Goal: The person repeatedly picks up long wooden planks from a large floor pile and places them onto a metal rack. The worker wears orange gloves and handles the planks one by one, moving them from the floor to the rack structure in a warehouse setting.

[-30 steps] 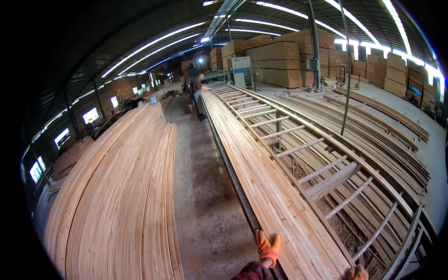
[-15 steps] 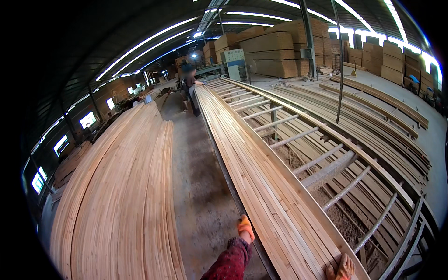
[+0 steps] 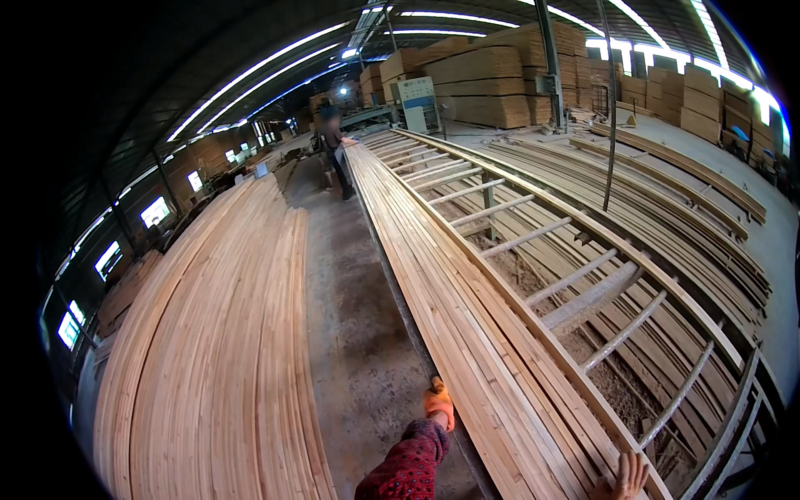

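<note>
A long row of narrow pale wooden boards [image 3: 467,350] lies side by side on a roller conveyor, stretching far ahead from me. My left hand [image 3: 439,403], in an orange glove below a dark red dotted sleeve, is closed at the boards' left side, around the dark metal edge [image 3: 398,304] of the conveyor. At the near right end, my right hand [image 3: 625,477] rests on the boards with its fingers stretched out, beside the raised wooden side rail [image 3: 546,333]. Its lower part is cut off by the picture's bottom edge.
A wide stack of boards [image 3: 217,333] stands to my left, across a concrete aisle [image 3: 346,333]. Bare rollers [image 3: 621,337] lie right of the boards. At the far end a person [image 3: 335,150] stands by them, near a control cabinet [image 3: 417,104]. A thin post [image 3: 611,125] rises at right.
The boards' right side has shifted, with dark gaps now showing between some boards. My right hand has moved slightly right, its fingers straighter. The far person stands more upright.
</note>
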Motion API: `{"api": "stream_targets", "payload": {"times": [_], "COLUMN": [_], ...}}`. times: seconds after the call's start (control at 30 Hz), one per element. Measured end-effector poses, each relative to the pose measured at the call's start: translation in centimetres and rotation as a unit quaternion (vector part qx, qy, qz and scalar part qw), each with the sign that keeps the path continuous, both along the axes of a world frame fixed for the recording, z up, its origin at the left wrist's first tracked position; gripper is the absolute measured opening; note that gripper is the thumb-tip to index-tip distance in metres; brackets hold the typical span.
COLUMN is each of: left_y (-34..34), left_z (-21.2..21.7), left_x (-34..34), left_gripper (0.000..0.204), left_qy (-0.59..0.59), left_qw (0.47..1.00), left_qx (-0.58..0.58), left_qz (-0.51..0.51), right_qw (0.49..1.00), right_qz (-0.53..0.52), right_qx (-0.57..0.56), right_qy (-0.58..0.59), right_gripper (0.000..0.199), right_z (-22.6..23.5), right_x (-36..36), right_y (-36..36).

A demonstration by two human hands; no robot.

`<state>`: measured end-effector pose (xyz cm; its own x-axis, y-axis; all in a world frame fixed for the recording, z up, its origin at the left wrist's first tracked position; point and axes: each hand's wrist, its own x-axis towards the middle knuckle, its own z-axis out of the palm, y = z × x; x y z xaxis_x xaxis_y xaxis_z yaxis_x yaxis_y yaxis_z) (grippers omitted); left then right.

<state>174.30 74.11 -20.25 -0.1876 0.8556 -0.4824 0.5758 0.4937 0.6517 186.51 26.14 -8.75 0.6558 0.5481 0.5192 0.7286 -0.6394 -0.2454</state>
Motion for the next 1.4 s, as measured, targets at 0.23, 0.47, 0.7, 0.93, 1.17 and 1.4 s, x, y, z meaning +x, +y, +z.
{"api": "stream_targets", "payload": {"times": [0.23,0.47,0.7,0.93,1.17,1.4], "left_y": [-0.7,0.6,0.6,-1.0,-0.5,-0.9], "left_z": [2.5,-1.2,1.4,2.9,2.0,3.0], "left_x": [1.2,0.4,0.0,0.1,0.5,0.5], "left_gripper": [0.077,0.072,0.066,0.073,0.073,0.075], "left_qy": [0.013,0.060,0.137,-0.021,-0.058,-0.073], "left_qw": [0.998,0.995,0.979,0.998,0.996,0.997], "left_qx": [-0.046,-0.025,-0.018,0.023,-0.003,-0.001], "left_qz": [-0.036,-0.080,-0.150,-0.050,-0.063,-0.039], "right_qw": [0.971,0.974,0.986,0.922,0.940,0.946], "right_qz": [-0.194,-0.162,-0.081,-0.199,-0.153,-0.091], "right_qx": [-0.088,-0.112,-0.108,-0.142,-0.130,-0.039], "right_qy": [0.103,0.115,-0.102,0.300,0.276,0.309], "right_gripper": [0.072,0.067,0.036,0.042,0.055,0.056], "right_z": [-0.6,-0.8,0.6,-6.1,-2.4,2.2], "right_x": [0.3,0.5,3.8,13.7,11.5,9.1], "right_y": [0.5,0.8,2.2,4.7,5.7,7.1]}}
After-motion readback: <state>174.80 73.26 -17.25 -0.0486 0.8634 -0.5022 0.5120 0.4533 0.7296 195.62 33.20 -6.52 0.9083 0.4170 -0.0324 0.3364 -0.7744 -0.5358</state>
